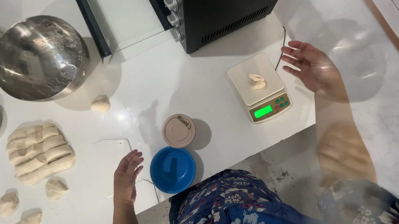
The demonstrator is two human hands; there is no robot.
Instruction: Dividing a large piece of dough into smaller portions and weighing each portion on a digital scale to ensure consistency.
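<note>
A small lump of dough lies on the cream kitchen scale, whose green display is lit. My right hand hovers open just right of the scale, fingers spread, holding nothing. My left hand rests open near the table's front edge, beside a blue bowl and a round tan lid. A slab of dough cut into strips lies at the left, with small dough pieces below it and one ball farther back.
A steel mixing bowl stands at the back left. A black oven with its glass door open stands at the back. A thin white scraper lies by my left hand. The white table ends at the right above a marble floor.
</note>
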